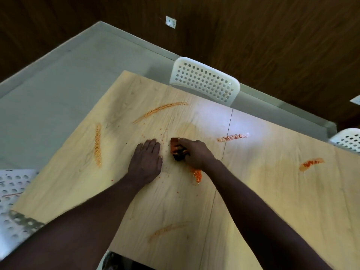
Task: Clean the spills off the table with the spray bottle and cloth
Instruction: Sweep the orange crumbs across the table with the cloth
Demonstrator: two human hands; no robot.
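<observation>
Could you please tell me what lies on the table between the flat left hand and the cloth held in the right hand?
In the head view, only bare wood with scattered orange specks separates the left hand from the cloth.

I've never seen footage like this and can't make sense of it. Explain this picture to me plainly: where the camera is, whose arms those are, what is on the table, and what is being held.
There is no machine here. One camera sits on a person's head and looks forward and down, so the two bare arms reaching in from the bottom belong to the wearer.

The surface is a light wooden table. Orange streaks of spilled stuff lie across it, for example a long one at the far side and a short one at the right, with small orange crumbs scattered near the middle.

The left hand lies flat on the table, holding nothing. The right hand presses a small, dark, orange-stained cloth onto the wood.

White perforated chairs stand around the table. No spray bottle is in view.
</observation>
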